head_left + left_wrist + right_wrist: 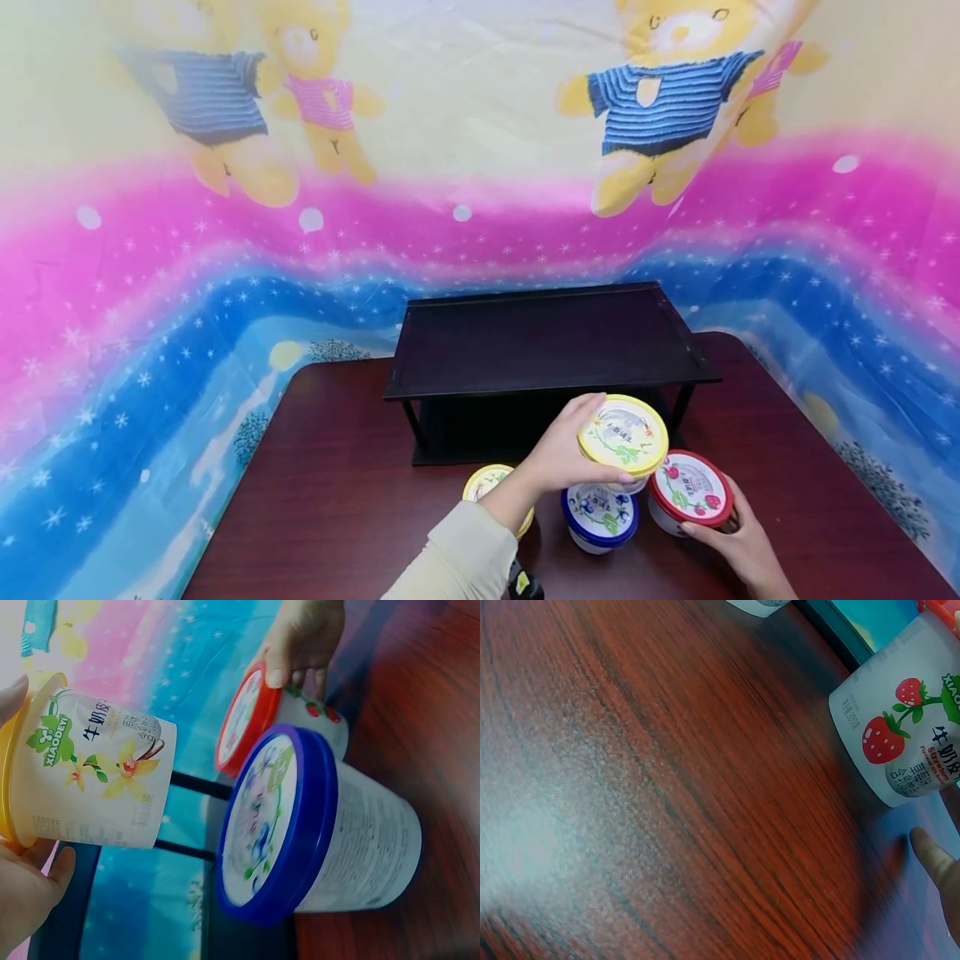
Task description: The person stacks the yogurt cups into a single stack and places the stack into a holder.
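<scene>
Yellow lids, a blue lid and a strawberry-printed red lid top white tubs. The worktop is red-brown woodgrain, the shelf black, the backdrop cream, pink and blue with white snowflakes.

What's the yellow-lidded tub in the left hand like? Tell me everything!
The yellow-lidded tub is round and white, perhaps coated paper, narrowing toward its base. Yellow flowers, green leaves and writing decorate its side. The lid, yellow-rimmed with a white printed top, looks closed and faces up. The left hand grips it above the table.
</scene>
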`<state>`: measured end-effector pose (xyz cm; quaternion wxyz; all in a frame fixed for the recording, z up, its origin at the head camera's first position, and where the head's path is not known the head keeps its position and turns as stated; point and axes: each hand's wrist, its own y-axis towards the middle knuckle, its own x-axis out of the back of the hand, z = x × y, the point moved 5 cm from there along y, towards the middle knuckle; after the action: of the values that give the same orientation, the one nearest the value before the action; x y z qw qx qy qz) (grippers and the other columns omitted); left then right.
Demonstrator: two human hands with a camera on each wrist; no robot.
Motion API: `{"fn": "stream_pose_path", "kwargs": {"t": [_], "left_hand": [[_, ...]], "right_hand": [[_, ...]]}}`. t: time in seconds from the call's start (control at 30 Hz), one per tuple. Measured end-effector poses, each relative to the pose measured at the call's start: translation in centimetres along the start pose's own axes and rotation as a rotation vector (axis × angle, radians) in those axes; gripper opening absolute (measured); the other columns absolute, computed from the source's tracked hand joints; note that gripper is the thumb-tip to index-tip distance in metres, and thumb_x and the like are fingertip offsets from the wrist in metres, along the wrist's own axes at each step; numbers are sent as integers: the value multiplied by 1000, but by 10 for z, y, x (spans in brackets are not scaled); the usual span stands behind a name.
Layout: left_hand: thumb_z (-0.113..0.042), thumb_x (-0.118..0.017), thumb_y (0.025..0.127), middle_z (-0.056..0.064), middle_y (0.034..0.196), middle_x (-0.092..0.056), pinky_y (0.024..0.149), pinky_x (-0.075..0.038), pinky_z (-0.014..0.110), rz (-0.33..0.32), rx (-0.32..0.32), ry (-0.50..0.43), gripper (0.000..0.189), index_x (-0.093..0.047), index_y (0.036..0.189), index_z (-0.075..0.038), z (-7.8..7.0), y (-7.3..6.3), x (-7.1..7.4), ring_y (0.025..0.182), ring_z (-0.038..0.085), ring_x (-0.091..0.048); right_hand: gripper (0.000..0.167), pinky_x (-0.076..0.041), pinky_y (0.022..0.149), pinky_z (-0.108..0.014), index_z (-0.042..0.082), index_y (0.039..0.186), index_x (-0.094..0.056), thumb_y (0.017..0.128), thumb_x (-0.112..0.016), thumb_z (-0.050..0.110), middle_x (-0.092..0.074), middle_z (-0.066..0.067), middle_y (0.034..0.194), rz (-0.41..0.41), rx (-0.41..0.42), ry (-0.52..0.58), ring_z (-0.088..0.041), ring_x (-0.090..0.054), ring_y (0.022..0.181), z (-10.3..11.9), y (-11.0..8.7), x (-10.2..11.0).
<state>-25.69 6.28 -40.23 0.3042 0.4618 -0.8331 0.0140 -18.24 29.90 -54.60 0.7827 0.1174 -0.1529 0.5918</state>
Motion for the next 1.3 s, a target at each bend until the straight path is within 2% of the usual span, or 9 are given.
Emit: {"fn": "stream_pose_path", "kwargs": {"t": [0.1, 0.3, 0.43, 0.57, 0.67, 0.8, 0.93, 1.17, 1.3], "left_hand": [[-37, -79, 56, -9, 134, -27, 91, -30, 25, 13, 8, 17, 96, -29, 136, -19, 1, 8, -11, 116, 5, -30], [-41, -77, 57, -10, 135, -26, 90, -32, 26, 41, 52, 44, 95, -28, 136, -21, 3, 20, -32, 117, 6, -30], [-42, -76, 58, -11, 135, -24, 89, -33, 25, 70, 59, 56, 95, -26, 136, -23, 1, 28, -44, 117, 5, -29], [-42, -76, 58, -11, 135, -24, 88, -33, 22, 106, 55, 79, 95, -26, 136, -22, -3, 36, -57, 116, 3, -30], [-41, -76, 58, -11, 134, -25, 87, -34, 21, 136, 55, 86, 94, -26, 136, -22, -6, 40, -65, 115, 3, -30], [-42, -76, 59, -11, 135, -25, 86, -34, 22, 158, 61, 112, 94, -26, 136, -24, -9, 45, -70, 115, 3, -30], [-44, -76, 58, -11, 134, -25, 86, -33, 20, 166, 64, 163, 94, -26, 136, -24, -9, 49, -75, 116, 3, -30], [-44, -76, 57, -11, 135, -24, 86, -33, 18, 190, 70, 224, 98, -23, 137, -24, -8, 51, -86, 115, 2, -30], [-45, -75, 58, -10, 136, -23, 86, -31, 16, 211, 40, 250, 100, -20, 138, -21, -11, 52, -92, 117, 0, -27]], "right_hand": [[90, -36, 67, -7, 8, 138, -9, 73, -70, 16, -31, -21, 124, 2, 1, 6, 17, -35, 86, 0, 0, 0], [89, -42, 67, -15, 10, 138, -11, 72, -71, 18, -36, -12, 118, 4, 5, -19, 13, -41, 85, 0, 1, -1], [91, -43, 66, -18, 10, 138, -8, 73, -70, 20, -34, -16, 122, 27, -27, -13, 13, -42, 83, -1, 1, -1], [86, -44, 65, -19, 12, 138, -12, 74, -69, 15, -44, 6, 112, 18, 11, 14, 11, -45, 83, -2, -1, 1], [84, -45, 66, -19, 15, 138, -13, 74, -68, 13, -41, 22, 99, 18, 13, 38, 10, -46, 84, -1, -1, 2], [91, -44, 67, -20, 18, 140, -5, 75, -68, 19, -44, 3, 110, 44, -61, 35, 12, -43, 83, 0, 2, 0], [91, -44, 68, -19, 17, 139, -4, 74, -68, 19, -38, -19, 118, 55, -56, 33, 13, -42, 84, 2, 2, -2], [85, -44, 66, -18, 8, 136, -9, 74, -68, 16, -37, -21, 119, 49, -95, 65, 13, -42, 81, -2, 1, -2], [71, -44, 66, -18, 16, 128, -20, 75, -68, 14, -48, 7, 104, 30, -65, 47, 10, -45, 82, -3, 0, -2]]}}
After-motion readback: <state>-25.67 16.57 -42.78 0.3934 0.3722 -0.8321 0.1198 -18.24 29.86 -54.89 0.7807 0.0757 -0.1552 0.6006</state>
